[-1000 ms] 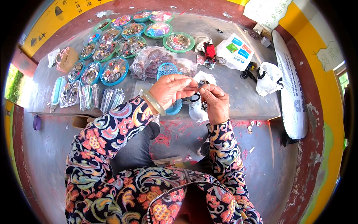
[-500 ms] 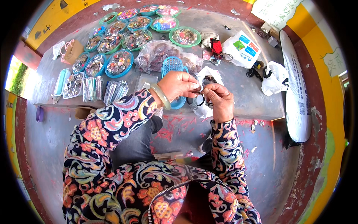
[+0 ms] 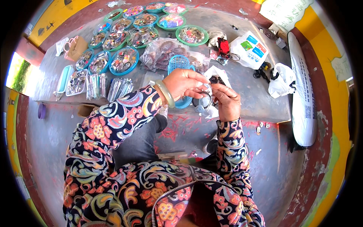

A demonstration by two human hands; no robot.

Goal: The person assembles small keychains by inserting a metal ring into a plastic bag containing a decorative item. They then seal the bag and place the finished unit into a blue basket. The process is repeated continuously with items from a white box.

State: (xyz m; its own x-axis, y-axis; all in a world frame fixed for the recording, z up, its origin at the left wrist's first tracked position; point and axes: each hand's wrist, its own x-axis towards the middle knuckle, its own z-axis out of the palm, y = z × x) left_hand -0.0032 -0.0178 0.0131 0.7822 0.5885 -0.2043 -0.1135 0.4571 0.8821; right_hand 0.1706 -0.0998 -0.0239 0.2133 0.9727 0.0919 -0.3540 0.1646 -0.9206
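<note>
Left hand, right hand pinching one small item.

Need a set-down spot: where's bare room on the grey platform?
Bare: front right of the grey platform, between the open white bag behind the right hand and the small white bag farther right; also behind the rightmost green bowl. Crowded: the left, with bowls and slim packets packed close.
</note>
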